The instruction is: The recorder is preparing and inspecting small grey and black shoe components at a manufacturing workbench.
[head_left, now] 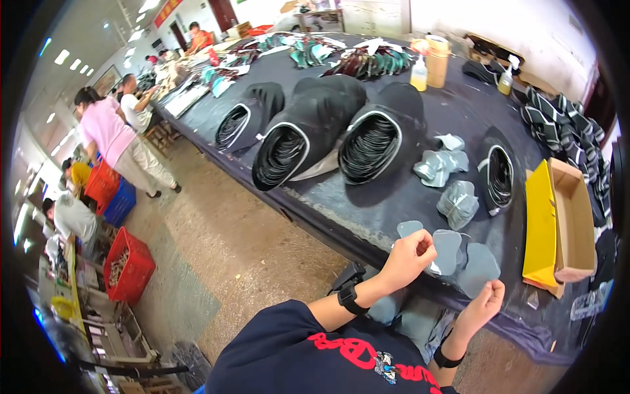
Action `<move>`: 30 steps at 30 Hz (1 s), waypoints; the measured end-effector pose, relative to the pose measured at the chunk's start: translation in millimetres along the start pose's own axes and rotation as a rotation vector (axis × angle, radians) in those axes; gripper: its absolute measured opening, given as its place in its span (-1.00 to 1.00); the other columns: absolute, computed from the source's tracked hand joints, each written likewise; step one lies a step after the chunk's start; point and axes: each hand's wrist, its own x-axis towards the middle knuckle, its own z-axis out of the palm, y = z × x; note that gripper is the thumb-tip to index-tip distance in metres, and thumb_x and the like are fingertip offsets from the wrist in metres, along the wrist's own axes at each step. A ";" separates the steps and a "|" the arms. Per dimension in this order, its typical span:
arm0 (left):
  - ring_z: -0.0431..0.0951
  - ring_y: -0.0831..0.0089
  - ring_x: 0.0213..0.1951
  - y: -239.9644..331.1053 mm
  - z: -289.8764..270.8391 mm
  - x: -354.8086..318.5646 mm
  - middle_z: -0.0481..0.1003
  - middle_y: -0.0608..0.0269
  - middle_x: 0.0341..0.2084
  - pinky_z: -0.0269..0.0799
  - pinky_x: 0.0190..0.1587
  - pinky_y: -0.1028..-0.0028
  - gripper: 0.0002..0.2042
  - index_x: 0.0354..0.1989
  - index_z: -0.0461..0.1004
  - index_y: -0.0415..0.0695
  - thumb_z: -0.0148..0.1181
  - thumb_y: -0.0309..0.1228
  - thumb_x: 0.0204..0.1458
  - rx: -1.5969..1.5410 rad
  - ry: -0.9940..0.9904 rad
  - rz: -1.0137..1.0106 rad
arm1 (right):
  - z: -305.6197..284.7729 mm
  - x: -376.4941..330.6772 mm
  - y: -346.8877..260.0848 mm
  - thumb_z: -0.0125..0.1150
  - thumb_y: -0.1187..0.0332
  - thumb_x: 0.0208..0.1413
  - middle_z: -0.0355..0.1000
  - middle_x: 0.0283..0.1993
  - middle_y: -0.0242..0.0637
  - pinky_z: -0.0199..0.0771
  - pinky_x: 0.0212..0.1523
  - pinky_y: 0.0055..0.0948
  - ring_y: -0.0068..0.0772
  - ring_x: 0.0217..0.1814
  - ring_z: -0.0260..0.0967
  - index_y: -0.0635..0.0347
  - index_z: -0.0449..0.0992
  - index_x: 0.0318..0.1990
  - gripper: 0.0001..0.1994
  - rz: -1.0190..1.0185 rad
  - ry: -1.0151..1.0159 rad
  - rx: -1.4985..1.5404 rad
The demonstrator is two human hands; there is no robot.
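Observation:
Several flat grey cut pieces (449, 249) lie at the near edge of a long table covered in dark cloth (367, 210). My left hand (410, 256) is closed in a fist over them, pinching the edge of one grey piece. My right hand (485, 305) is lower and to the right, its fingers curled at the lower edge of another grey piece (479, 266). Whether that hand grips the piece is unclear. Both wrists carry dark bands, and a dark sleeve with red print fills the bottom of the view.
Fanned stacks of black shoe parts (367, 141) fill the table's middle, with more grey piles (458, 203) beside them. A yellow and brown cardboard box (558, 223) lies at the right. Bottles (419, 72) stand at the back. Red crates (128, 266) and several people are on the left.

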 end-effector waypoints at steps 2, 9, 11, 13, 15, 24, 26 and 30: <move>0.32 0.73 -0.52 -3.5 -11.4 4.1 0.35 0.44 -0.60 0.27 -0.45 0.66 -0.93 -0.48 0.32 -0.24 0.05 -0.52 -0.03 -0.039 0.055 -0.001 | -3.8 4.7 1.3 -0.09 0.52 0.10 0.20 -0.46 -0.54 0.04 -0.47 -0.75 -0.79 -0.48 0.05 0.23 0.30 -0.33 -0.97 0.049 -0.015 0.127; 0.45 0.63 -0.49 -11.0 -24.9 7.3 0.42 0.33 -0.55 0.42 -0.40 0.60 -0.92 -0.45 0.35 -0.26 0.04 -0.51 0.01 -0.318 0.046 -0.085 | -11.7 13.1 0.2 0.00 0.61 0.01 0.29 -0.42 -0.48 0.06 -0.48 -0.79 -0.79 -0.47 0.13 0.25 0.32 -0.26 -0.87 0.122 -0.040 0.300; 0.45 0.62 -0.49 -9.5 -20.6 4.7 0.43 0.33 -0.55 0.43 -0.39 0.59 -0.92 -0.45 0.36 -0.27 0.05 -0.52 0.01 -0.373 -0.004 -0.079 | -18.3 21.0 -0.4 0.02 0.62 0.00 0.30 -0.39 -0.44 0.13 -0.43 -0.76 -0.74 -0.43 0.17 0.27 0.32 -0.23 -0.83 0.034 0.043 0.157; 0.46 0.61 -0.48 -7.5 -16.9 2.5 0.44 0.31 -0.54 0.44 -0.38 0.58 -0.93 -0.43 0.38 -0.28 0.06 -0.53 0.01 -0.341 -0.011 -0.090 | -31.0 34.2 -1.0 0.07 0.64 -0.02 0.33 -0.31 -0.34 0.26 -0.24 -0.64 -0.59 -0.31 0.27 0.32 0.32 -0.15 -0.76 -0.097 0.151 -0.092; 0.48 0.59 -0.47 -4.7 -13.8 1.1 0.45 0.29 -0.53 0.44 -0.39 0.59 -0.94 -0.41 0.40 -0.29 0.06 -0.54 0.01 -0.300 -0.018 -0.083 | -44.9 41.6 0.1 0.16 0.57 -0.06 0.38 -0.27 -0.28 0.32 -0.24 -0.50 -0.48 -0.31 0.30 0.31 0.41 -0.21 -0.79 -0.329 0.309 -0.553; 0.51 0.51 -0.43 3.7 3.3 -3.9 0.47 0.18 -0.49 0.48 -0.34 0.54 -0.97 -0.41 0.39 -0.32 0.05 -0.61 0.00 -0.389 -0.190 -0.132 | -59.1 44.8 12.1 0.19 0.45 -0.19 0.37 -0.25 -0.28 0.18 -0.11 -0.28 -0.24 -0.13 0.26 0.15 0.32 -0.06 -0.57 -0.289 -0.003 -1.058; 0.51 0.50 -0.43 3.9 7.9 -5.4 0.48 0.18 -0.49 0.48 -0.35 0.54 -0.97 -0.41 0.39 -0.32 0.06 -0.61 0.00 -0.407 -0.194 -0.127 | -51.8 35.7 7.2 0.26 0.34 -0.23 0.37 -0.20 -0.29 0.12 -0.05 -0.25 -0.25 -0.09 0.24 0.14 0.27 0.00 -0.47 -0.289 -0.016 -1.055; 0.52 0.51 -0.43 4.4 18.6 -10.5 0.49 0.19 -0.50 0.47 -0.34 0.57 -0.96 -0.40 0.39 -0.33 0.08 -0.61 -0.01 -0.362 -0.245 -0.108 | -30.1 15.4 -14.7 0.26 0.37 -0.18 0.37 -0.22 -0.22 0.20 -0.07 -0.24 -0.15 -0.11 0.25 0.22 0.39 -0.17 -0.65 -0.482 -0.137 -0.723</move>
